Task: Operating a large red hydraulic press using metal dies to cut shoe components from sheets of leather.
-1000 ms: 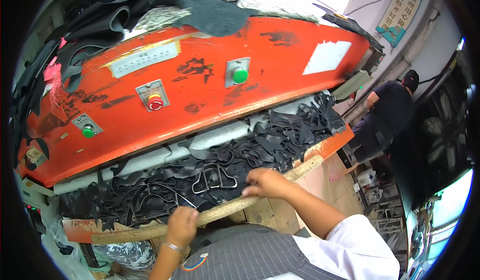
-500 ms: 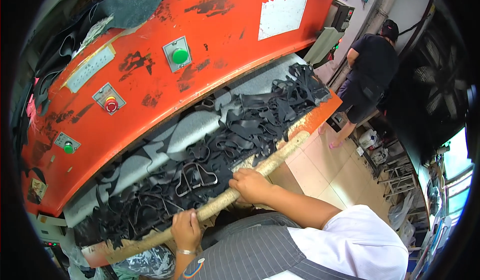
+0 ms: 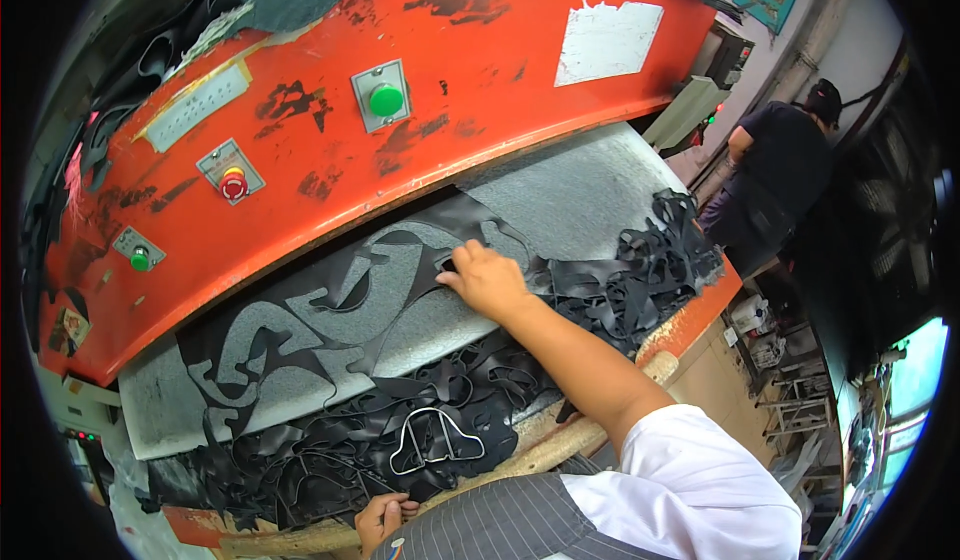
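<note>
My right hand (image 3: 485, 280) reaches over the grey board (image 3: 580, 185). Its thumb and fingertips pinch an edge of a thin black sheet (image 3: 445, 218) full of curved cut-out openings. Low in the picture, my left hand (image 3: 385, 518) is curled closed by the padded roll (image 3: 560, 447) along the front edge; what it may hold is hidden. Between the board and the roll lies a heap of black offcuts (image 3: 600, 280). On the heap rests a metal cutting die (image 3: 413, 420), an open curved frame with crossbars.
The red machine beam (image 3: 300, 150) spans above the board, bearing green buttons (image 3: 385, 100) and a red stop knob (image 3: 233, 185). Dark material (image 3: 250, 10) drapes over its top. At right, another person (image 3: 780, 175) stands turned away, near stools (image 3: 800, 400) and a large fan (image 3: 900, 200).
My right hand has left the roll and moved forward onto the sheet. My left hand has moved down and closer to me. More of the grey board and cut-out sheet now shows from under the beam.
</note>
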Demonstrator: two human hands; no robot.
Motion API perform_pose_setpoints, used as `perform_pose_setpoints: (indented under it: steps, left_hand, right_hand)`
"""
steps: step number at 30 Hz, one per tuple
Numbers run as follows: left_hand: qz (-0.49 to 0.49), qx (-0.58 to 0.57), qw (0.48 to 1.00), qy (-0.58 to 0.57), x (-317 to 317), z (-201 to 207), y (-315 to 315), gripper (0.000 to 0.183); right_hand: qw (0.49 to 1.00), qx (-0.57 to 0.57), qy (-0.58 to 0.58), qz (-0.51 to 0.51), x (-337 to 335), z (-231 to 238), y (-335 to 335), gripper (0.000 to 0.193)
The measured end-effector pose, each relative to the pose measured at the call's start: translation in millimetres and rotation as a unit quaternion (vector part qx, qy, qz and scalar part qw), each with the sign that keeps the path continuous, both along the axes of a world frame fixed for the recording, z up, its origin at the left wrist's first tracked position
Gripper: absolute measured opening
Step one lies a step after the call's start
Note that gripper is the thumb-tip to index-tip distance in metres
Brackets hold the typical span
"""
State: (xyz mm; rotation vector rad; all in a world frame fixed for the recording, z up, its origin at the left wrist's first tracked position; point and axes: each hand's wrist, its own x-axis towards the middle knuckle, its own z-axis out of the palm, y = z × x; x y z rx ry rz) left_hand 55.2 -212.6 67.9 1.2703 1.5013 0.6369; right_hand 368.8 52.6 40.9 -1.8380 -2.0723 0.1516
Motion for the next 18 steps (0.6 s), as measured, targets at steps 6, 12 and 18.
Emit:
perform_pose_setpoints:
  steps: [6,12,18]
  left_hand:
    - [-0.027,0.013,1.000,-0.002,-2.8,0.0,-5.6,0.028]
    - [-0.016,0.020,1.000,-0.008,-5.0,-5.2,-14.5,0.029]
    - [-0.001,0.038,0.999,-0.015,-0.9,-8.5,-17.8,0.031]
  right_hand:
    - [0.994,-0.087,0.031,0.066,32.8,8.4,-9.0,0.047]
    - [0.967,-0.027,0.226,0.113,96.2,21.3,37.3,0.040]
    - [0.964,-0.054,0.051,0.254,106.5,23.1,112.2,0.047]
